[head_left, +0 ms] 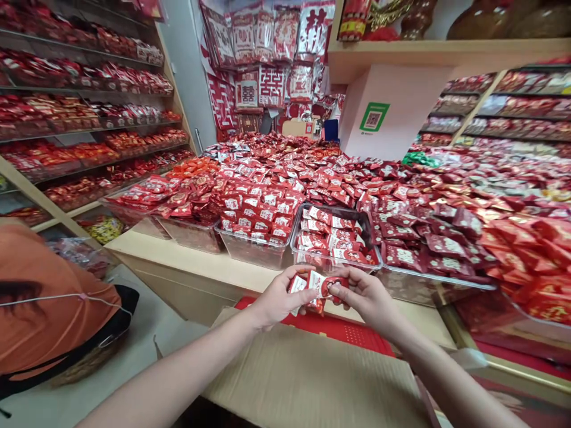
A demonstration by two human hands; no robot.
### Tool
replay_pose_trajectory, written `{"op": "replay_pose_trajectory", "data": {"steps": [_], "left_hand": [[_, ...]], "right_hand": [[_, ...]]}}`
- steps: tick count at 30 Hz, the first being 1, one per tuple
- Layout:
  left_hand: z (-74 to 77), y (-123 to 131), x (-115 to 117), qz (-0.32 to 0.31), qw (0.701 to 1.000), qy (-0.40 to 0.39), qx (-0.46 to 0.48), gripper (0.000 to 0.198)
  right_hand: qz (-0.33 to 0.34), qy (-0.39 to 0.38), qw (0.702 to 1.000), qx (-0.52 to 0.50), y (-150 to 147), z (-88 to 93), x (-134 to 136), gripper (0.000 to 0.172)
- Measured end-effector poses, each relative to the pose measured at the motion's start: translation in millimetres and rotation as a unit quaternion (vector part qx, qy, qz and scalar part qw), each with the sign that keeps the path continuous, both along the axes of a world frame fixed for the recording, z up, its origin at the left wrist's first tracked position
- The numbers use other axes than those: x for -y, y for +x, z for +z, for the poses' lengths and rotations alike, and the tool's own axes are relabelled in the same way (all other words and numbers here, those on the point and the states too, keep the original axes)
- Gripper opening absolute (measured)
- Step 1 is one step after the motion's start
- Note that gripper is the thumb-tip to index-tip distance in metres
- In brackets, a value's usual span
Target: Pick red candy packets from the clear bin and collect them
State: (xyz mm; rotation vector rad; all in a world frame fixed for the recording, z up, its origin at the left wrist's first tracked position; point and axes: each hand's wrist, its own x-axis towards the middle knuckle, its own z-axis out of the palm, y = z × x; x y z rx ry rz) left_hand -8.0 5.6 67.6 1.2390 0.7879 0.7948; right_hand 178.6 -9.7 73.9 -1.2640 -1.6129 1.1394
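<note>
Closest to the camera are two bare forearms (pixel 178 371) stretched over a brown cardboard box (pixel 316 380), with some kind of red dotted surface (pixel 357 334) just past the box's far edge. Right above that, both hands are busy with a small bunch of red-and-white packets (pixel 320 286). The left hand (pixel 280 297) has its fingers wrapped round them with the thumb laid across the front, and the right hand (pixel 360 294) is pinching the same bunch from the other side, thumb on the printed front. Couldn't give you a count, sorry, the fingers cover too much. The bunch is up in the air just on the near side of a clear bin (pixel 364 222), which has similar-looking packets (pixel 341 238) in fairly neat rows. As for progress, I'd call it partway: that bin looks mostly stocked and pretty orderly, though it sits lower than the heaps next door, and the handful isn't in any bin yet. The bin to its left (pixel 256 252) is piled above the rim with tidy red packets, and the one on the right (pixel 414 278) is loaded with darker red ones. Off to the left there's another person in orange (pixel 53 297), beside packed shelves (pixel 84 134).
</note>
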Motion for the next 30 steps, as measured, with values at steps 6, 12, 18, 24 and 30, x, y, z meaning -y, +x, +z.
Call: {"op": "replay_pose_trajectory", "data": {"steps": [6,12,18,24,30], "left_hand": [[52.4,5.6,-59.1,0.027,0.959,0.213,-0.188,0.051],[75.7,63.4,-135.4,-0.132,0.909,0.055,-0.390,0.044],[69.3,77.0,-152.5,-0.170,0.867,0.025,-0.469,0.024],[74.5,61.7,-156.8,-0.172,0.843,0.020,-0.509,0.039],[81.5,60.2,-163.5,-0.226,0.823,-0.008,-0.520,0.060]], "right_hand": [[-0.236,0.179,0.921,0.254,48.7,47.7,-51.3,0.021],[-0.170,0.144,0.850,0.476,38.0,50.6,-131.0,0.027],[-0.078,0.130,0.810,0.566,27.8,31.9,-151.1,0.026],[-0.024,0.154,0.775,0.612,32.8,31.5,-150.7,0.023],[0.001,0.148,0.773,0.617,36.2,27.1,-158.7,0.026]]}}
